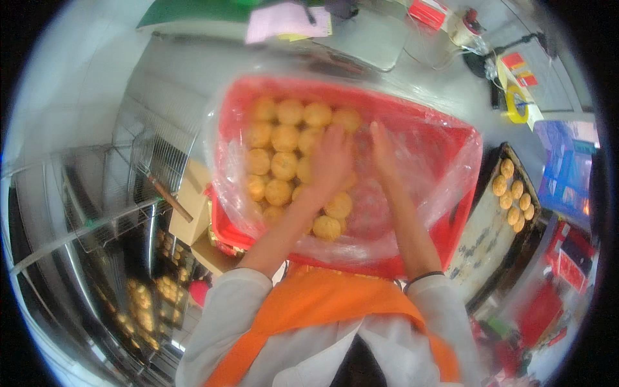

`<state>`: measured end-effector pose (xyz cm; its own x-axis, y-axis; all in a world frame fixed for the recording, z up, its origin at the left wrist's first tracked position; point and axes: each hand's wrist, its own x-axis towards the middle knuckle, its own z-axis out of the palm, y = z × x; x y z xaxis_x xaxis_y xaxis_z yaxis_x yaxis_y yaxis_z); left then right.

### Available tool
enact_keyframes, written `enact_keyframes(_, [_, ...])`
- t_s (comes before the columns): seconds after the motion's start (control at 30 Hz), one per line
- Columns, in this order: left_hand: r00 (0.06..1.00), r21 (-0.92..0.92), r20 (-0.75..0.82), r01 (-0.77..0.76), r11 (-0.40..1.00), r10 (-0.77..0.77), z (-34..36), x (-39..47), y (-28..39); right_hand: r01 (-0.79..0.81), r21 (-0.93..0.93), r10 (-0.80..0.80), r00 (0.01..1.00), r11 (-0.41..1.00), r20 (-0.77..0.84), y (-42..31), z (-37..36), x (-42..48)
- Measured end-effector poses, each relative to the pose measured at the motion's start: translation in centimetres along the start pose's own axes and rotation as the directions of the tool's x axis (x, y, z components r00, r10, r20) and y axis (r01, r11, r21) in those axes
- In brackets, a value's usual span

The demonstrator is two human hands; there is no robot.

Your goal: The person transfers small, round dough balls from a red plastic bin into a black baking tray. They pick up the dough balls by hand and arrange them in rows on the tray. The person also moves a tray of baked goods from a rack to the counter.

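A red plastic crate (pixel 442 244) lined with a clear plastic bag (pixel 387 213) lies right in front of me. Rows of round golden-brown pastries (pixel 284 165) cover its left half, some stacked on others. My left hand (pixel 333 155) rests over the right-hand pastries, fingers pointing away from me. Blur and the back of the hand hide whether it grips one. Just to its right, my right hand (pixel 382 145) is held edge-on above the bare liner. Its fingers are stretched out, and nothing shows in them.
On the right, a worn baking tray (pixel 478 242) holds several pastries at its far end. To the left are a wire rack (pixel 159 130), a wooden-handled tool (pixel 169 198) and a cardboard box (pixel 191 208). A rack with pastry trays (pixel 145 300) stands lower left. Papers (pixel 285 22) and yellow tape (pixel 516 104) lie beyond.
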<state>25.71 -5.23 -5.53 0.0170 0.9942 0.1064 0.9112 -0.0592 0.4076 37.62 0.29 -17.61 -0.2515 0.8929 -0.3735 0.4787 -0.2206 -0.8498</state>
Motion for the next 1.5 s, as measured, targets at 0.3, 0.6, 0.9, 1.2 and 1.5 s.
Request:
enact_keyframes(0.3, [0.994, -0.025, 0.107, -0.003, 1.0, 0.006, 0.8, -0.7, -3.7, -0.194, -0.159, 0.177, 0.978, 0.968, -0.113, -2.6, -10.1, -8.9])
enact_keyframes(0.6, [0.83, -0.257, 0.451, -0.23, 0.939, 0.327, 6.1, -0.5, 7.7, 0.177, 0.46, -0.07, 0.968, 0.87, -0.241, -7.2, -18.7, -19.8])
enact_keyframes(0.9, [0.897, -0.152, 0.404, -0.129, 0.98, 0.18, 17.4, -1.8, 8.0, -0.06, 0.136, 0.13, 0.788, 0.989, -0.601, 8.8, -28.6, -19.6])
enact_keyframes(1.2, [0.821, -0.175, 0.569, 0.072, 0.982, 0.041, 11.6, -1.4, 10.4, -0.381, -0.735, -0.227, 0.783, 0.561, -0.579, 14.5, -34.6, -7.6])
enact_keyframes(1.5, [0.461, -0.286, 0.88, 0.326, 0.901, 0.113, 3.7, -4.6, 9.2, -0.369, -0.55, -0.199, 0.667, 0.749, -0.718, 15.8, -36.7, -10.0])
